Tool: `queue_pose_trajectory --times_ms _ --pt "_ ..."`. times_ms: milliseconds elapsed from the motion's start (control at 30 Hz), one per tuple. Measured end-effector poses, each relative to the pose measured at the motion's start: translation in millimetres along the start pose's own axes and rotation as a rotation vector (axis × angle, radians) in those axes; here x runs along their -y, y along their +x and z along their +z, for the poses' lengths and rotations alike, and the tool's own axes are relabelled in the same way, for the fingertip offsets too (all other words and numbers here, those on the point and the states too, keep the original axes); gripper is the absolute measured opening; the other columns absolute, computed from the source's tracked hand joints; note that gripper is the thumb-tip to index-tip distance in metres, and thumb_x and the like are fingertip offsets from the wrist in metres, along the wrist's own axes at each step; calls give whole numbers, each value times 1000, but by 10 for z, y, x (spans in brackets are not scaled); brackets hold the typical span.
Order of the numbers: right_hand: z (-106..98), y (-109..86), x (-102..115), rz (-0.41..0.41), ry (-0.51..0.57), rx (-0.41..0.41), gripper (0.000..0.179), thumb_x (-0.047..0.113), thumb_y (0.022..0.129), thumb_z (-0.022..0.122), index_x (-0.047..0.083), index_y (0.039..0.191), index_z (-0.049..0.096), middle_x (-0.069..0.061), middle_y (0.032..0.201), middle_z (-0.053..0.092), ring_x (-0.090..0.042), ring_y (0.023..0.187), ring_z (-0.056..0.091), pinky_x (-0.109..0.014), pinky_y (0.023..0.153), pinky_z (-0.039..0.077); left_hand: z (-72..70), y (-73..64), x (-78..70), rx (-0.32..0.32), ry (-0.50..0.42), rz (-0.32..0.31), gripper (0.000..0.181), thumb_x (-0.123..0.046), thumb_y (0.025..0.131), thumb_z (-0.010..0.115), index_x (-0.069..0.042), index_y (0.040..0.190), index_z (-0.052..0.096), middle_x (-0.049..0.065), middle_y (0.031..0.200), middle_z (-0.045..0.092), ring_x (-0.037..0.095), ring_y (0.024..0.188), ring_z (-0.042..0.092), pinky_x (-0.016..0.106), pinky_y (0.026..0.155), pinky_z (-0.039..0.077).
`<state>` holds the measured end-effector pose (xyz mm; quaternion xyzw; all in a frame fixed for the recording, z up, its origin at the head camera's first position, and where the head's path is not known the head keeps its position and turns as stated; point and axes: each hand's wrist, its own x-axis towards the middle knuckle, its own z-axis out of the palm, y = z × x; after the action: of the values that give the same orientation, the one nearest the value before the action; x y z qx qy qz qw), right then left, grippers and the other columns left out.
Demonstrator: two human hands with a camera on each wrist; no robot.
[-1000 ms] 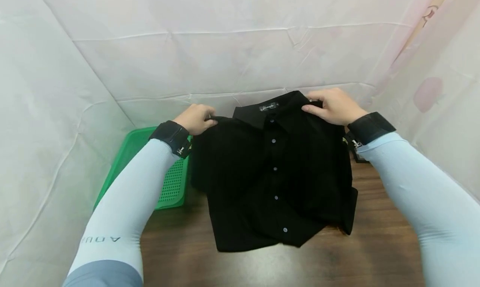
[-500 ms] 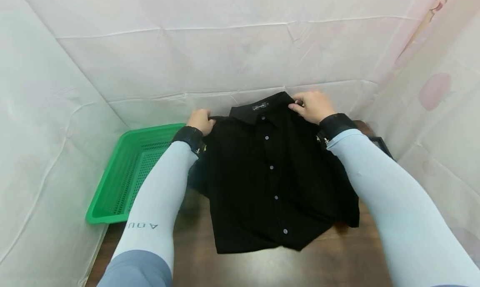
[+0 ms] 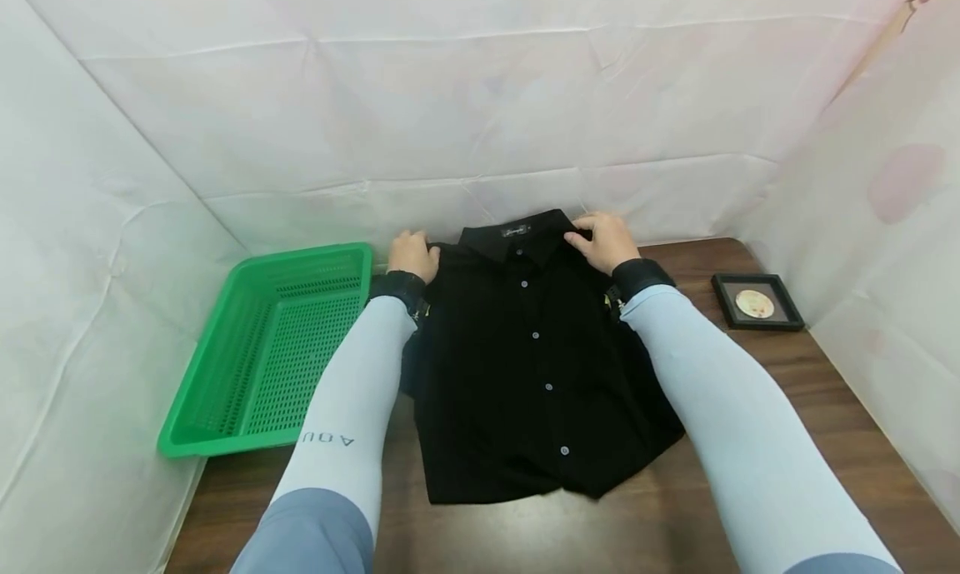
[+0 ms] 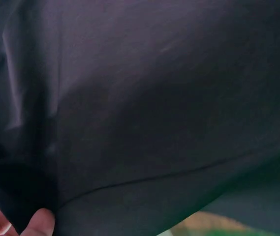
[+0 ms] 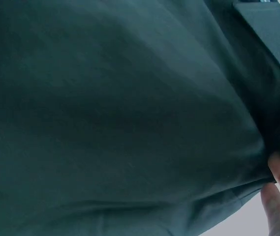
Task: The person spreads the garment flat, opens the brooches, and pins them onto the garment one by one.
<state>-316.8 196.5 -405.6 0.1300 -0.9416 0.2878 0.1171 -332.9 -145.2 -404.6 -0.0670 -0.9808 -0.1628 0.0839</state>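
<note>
1. Here's the left hand (image 3: 413, 255), at about 11 o'clock on the shirt: thumb and fingers closed together on the cloth at the shoulder, and the left wrist view shows fingertips (image 4: 41, 222) at the edge of the fabric.

2. Across at 1 o'clock, the right hand (image 3: 606, 242) pinches the other shoulder beside the collar (image 3: 551, 232), thumb and finger nearly together. Neither hand has let go.

3. And there's the change! The hands come in closer to each other than a second ago, the right one sliding well over towards 9 o'clock, and both sit lower in the head view.

4. Between them, the black shirt (image 3: 510, 366) is mid-table, buttons up, collar at 12, hem at 6. It looks narrower and straighter than a second ago, its right-hand side drawn in under the arm. I'd judge it's being settled neatly; whether the shoulders actually touch the table (image 3: 832, 416), I can't tell.

5. Out at 9 o'clock, the green basket (image 3: 225, 446) shows far more of itself, with the left arm covering less of it.

6. At 3 o'clock, a small black frame (image 3: 765, 326) holding a round pale piece (image 3: 754, 304) comes out from behind the right arm.

7. Beyond it all, at 12, the white sheet (image 3: 480, 116) hangs as backdrop.
</note>
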Motion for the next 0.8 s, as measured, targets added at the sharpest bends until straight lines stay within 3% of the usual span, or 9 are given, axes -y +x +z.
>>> queue_pose_trajectory --times_ms 200,433,800 --pt "160 -127 -67 72 12 65 37 24 96 61 5 127 63 -16 136 53 -36 128 44 -48 106 34 163 -59 56 54 -2 -39 30 -21 96 57 4 113 62 21 109 55 37 105 51 46 90 43" --pt "238 -210 -95 36 -141 146 37 25 96 61 4 127 63 -19 136 53 -38 126 47 -50 103 38 239 -159 190 52 -1 -75 31 -20 95 59 4 116 61 20 110 54 37 107 51 46 90 45" --pt "360 -309 -97 67 -265 209 33 30 97 59 12 123 67 -15 119 66 -34 99 63 -49 79 51 396 -359 330 104 -16 -131 25 -18 94 61 3 107 64 20 108 57 36 103 55 47 89 47"
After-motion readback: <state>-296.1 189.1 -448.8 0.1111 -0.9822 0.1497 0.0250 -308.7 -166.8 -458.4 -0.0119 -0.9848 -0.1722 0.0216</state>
